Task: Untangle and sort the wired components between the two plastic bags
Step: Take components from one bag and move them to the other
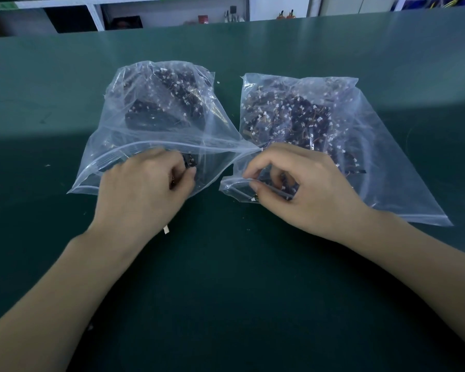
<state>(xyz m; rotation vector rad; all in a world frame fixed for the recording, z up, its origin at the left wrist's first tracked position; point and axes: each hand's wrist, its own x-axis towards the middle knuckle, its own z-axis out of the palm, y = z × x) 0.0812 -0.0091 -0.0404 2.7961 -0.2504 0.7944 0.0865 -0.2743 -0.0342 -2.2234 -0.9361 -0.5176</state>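
Two clear plastic bags lie side by side on the green tabletop [226, 277], mouths turned toward the person, probably so that both hands can reach in without shifting anything; the left bag [151, 124] and the right bag [333, 135] touch or nearly touch near their inner corners, which keeps a transfer between them short. Each bag holds a dark heap of wired components [287, 116], small black parts with thin wires and pale connectors; the heap in the left bag sits toward its far end, the one in the right bag spreads wider and reaches down to the mouth.

The left hand [148, 186] sits at the mouth of the left bag, fingers curled around a small dark piece [189, 161] at its fingertips; whether it is placing or lifting that piece cannot be told. The right hand [301, 183] is at the mouth of the right bag, thumb and forefinger pinching the rim while the other fingers curl among the nearest components, seemingly holding the opening steady; a small white scrap [166, 230] lies on the tabletop just below the left wrist.
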